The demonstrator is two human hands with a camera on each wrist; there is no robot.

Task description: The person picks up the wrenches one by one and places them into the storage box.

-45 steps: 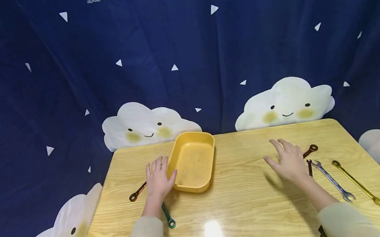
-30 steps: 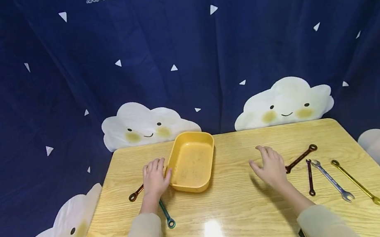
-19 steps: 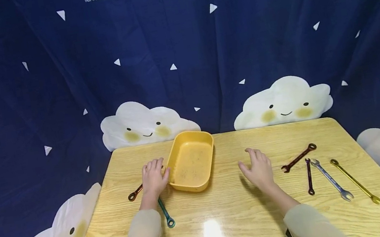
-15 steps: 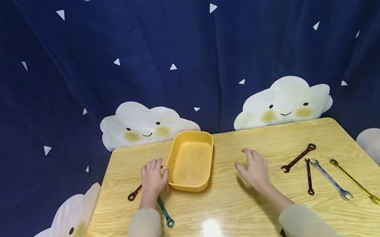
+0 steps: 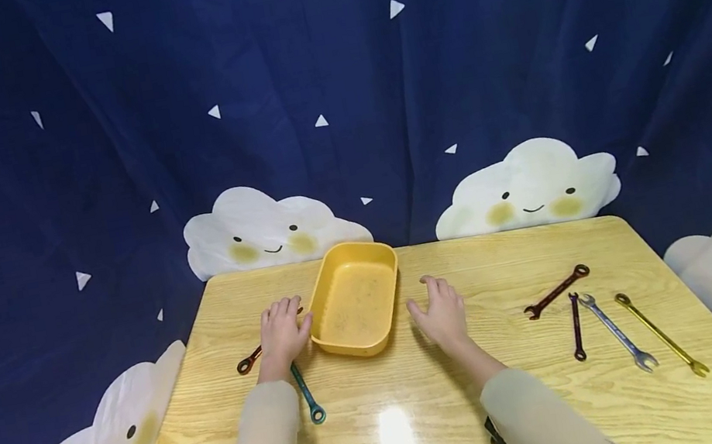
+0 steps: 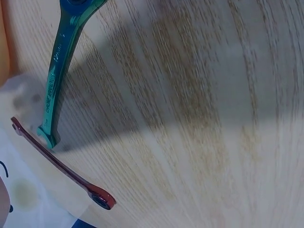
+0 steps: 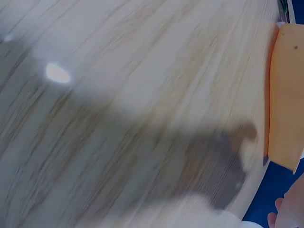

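A yellow rectangular bin (image 5: 357, 296) stands near the table's back edge, its bare floor showing. At its left side hovers my left hand (image 5: 281, 333), fingers relaxed and thumb close to the rim; whether it touches I cannot tell. Partly under this hand lie a dark red wrench (image 5: 250, 361) and a teal ratchet wrench (image 5: 309, 399), both seen apart from the fingers in the left wrist view. To the right of the bin is my right hand (image 5: 442, 311), holding nothing, fingers loosely bent and thumb towards the bin. The right wrist view shows the bin's side (image 7: 287, 95) beyond bare table.
Several wrenches lie on the right of the wooden table (image 5: 499, 402): a dark red one (image 5: 557, 292), a short dark purple one (image 5: 577, 326), a silver open-ended one (image 5: 618, 331) and a gold one (image 5: 661, 334). A dark blue curtain (image 5: 363, 95) hangs behind.
My right hand has moved left, from beside the right-hand wrenches to near the bin's right side. My left hand stays by the bin's left side, nearly unmoved. The view has tilted slightly down.
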